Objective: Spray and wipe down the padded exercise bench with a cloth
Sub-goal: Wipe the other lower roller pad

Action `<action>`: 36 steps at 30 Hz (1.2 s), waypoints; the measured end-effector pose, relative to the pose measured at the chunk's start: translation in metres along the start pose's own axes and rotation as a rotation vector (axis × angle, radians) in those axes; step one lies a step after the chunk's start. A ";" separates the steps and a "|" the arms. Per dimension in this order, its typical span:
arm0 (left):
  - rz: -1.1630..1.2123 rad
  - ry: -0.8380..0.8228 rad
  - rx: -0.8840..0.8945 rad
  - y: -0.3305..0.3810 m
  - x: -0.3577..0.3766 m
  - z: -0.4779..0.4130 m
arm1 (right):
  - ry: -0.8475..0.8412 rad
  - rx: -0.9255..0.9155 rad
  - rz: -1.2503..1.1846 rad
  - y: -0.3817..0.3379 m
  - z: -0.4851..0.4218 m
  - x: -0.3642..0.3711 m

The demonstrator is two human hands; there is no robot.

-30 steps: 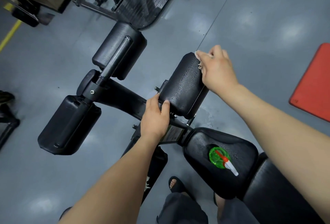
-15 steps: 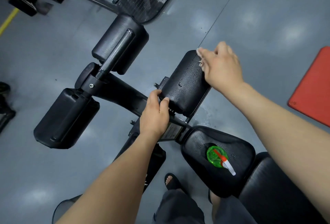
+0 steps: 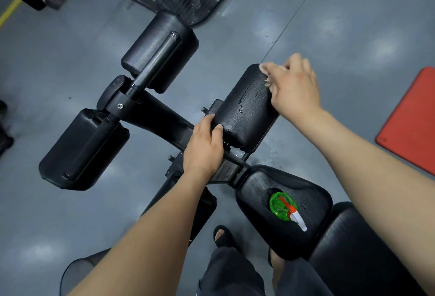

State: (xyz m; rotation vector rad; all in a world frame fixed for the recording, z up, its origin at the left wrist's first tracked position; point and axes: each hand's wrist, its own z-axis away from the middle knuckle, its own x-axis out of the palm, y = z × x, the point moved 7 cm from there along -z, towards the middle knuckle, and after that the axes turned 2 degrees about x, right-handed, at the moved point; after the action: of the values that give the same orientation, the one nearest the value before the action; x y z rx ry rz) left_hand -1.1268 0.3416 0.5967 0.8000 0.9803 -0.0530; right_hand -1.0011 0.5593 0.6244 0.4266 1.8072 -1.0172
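At the far corner of the wet roller pad [image 3: 247, 107], my right hand [image 3: 294, 88] is curling into a closed grip around a pale cloth [image 3: 264, 69], of which only a scrap is peeking out past the fingers, and it is pressing that cloth onto the pad's top edge. My left hand [image 3: 204, 149] is wrapping the near end of the same pad, thumb lying on top, bracing it.

I am judging the wipe as barely started: droplets and a runny streak are sitting across the vinyl. With so little cloth showing, my knuckles may be dragging across the wet surface and just smearing it. If the pad is free to spin on its bar, a slack left hand could be letting it roll away from the stroke.

Behind my arms, the green spray bottle [image 3: 283, 206] is standing on the seat pad [image 3: 282, 208], near my right forearm; pulling back carelessly could be knocking it to the grey floor [image 3: 58, 213], where a wet patch is already spreading beneath the roller.
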 end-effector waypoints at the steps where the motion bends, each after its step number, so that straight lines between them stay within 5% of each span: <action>1: -0.001 -0.004 -0.006 0.000 0.000 0.000 | 0.008 0.021 -0.001 -0.001 -0.001 0.001; 13: -0.008 -0.013 -0.022 -0.002 -0.001 0.000 | -0.163 -0.506 -0.075 -0.076 0.096 0.020; 15: -0.006 -0.016 -0.019 -0.002 -0.001 0.000 | -0.104 -0.459 -0.006 -0.061 0.077 0.016; 20: 0.009 -0.015 -0.017 -0.003 -0.002 0.001 | 0.004 0.010 0.031 -0.014 0.030 0.008; 30: -0.021 -0.015 -0.005 0.002 -0.003 0.003 | -0.002 -0.311 0.099 -0.062 0.066 0.027; 36: -0.012 -0.007 -0.017 0.001 -0.004 0.003 | 0.107 0.131 0.165 0.009 -0.001 0.002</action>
State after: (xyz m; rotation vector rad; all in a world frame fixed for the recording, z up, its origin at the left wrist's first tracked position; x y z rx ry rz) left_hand -1.1266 0.3391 0.6007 0.7784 0.9783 -0.0578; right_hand -0.9965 0.5647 0.6192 0.7102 1.7722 -1.0164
